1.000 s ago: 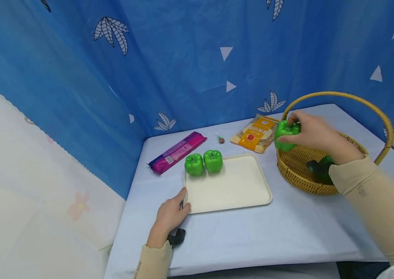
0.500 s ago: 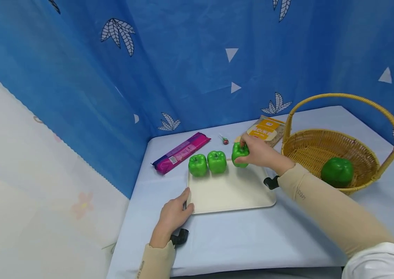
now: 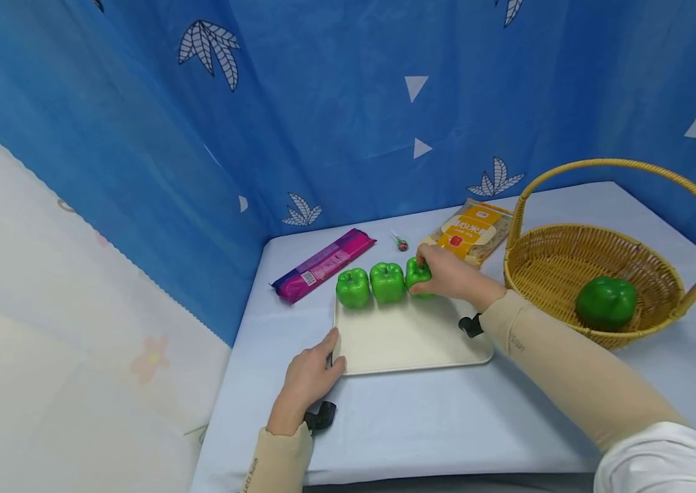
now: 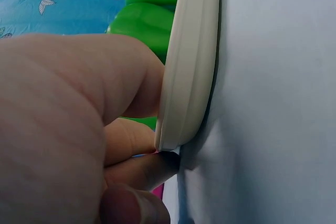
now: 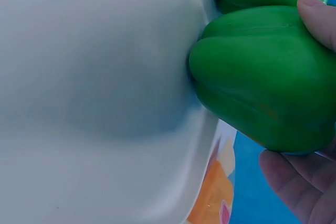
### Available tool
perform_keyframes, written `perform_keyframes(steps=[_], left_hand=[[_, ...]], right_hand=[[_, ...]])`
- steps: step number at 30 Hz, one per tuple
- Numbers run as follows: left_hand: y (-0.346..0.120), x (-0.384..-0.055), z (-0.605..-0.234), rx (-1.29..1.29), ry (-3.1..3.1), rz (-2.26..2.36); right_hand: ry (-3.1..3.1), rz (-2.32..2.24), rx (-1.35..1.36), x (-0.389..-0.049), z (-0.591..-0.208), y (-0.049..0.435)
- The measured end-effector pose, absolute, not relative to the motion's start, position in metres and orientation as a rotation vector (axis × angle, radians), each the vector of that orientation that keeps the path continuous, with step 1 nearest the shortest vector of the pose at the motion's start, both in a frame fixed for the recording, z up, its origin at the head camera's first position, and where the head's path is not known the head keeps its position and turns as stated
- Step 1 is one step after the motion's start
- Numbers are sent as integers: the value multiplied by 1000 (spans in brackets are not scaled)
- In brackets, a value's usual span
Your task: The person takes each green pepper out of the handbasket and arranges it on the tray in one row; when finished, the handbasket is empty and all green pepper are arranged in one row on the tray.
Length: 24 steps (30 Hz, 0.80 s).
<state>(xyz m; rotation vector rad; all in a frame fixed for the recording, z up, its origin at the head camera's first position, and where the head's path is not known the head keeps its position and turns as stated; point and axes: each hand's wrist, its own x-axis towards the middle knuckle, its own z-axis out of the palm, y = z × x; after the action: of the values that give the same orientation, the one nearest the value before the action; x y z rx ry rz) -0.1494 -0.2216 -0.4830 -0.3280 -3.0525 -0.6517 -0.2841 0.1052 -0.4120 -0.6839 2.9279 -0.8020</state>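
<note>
In the head view my right hand point(image 3: 451, 275) holds a green bell pepper point(image 3: 417, 272) at the back of the cream tray point(image 3: 412, 342). The right wrist view has the thumb on one side of this pepper point(image 5: 262, 77) and fingers on the other, with its base against the tray point(image 5: 105, 171). Two more bell peppers stand in line to its left, a middle one point(image 3: 387, 283) and a left one point(image 3: 353, 288). My left hand point(image 3: 311, 373) grips the tray's near left corner; in the left wrist view its fingers meet the tray rim point(image 4: 186, 77).
A wicker basket point(image 3: 526, 301) with a tall handle stands at the right, one green pepper point(image 3: 606, 303) inside. Behind the tray lie a purple packet point(image 3: 326, 266), a lollipop point(image 3: 400, 242) and an orange bag point(image 3: 473, 229). A blue curtain point(image 3: 348, 116) hangs behind the table.
My right hand has carried the pepper from above the basket leftward and lowered it onto the tray beside the other two. The left hand has stayed at the tray's corner.
</note>
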Motion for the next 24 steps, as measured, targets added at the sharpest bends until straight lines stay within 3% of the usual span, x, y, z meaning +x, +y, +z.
perform_keyframes(steps=[24], left_hand=[[-221,-150,-484,-313,-3047,-668]], right_hand=[[2893,-820,-657,-277,-414,103]])
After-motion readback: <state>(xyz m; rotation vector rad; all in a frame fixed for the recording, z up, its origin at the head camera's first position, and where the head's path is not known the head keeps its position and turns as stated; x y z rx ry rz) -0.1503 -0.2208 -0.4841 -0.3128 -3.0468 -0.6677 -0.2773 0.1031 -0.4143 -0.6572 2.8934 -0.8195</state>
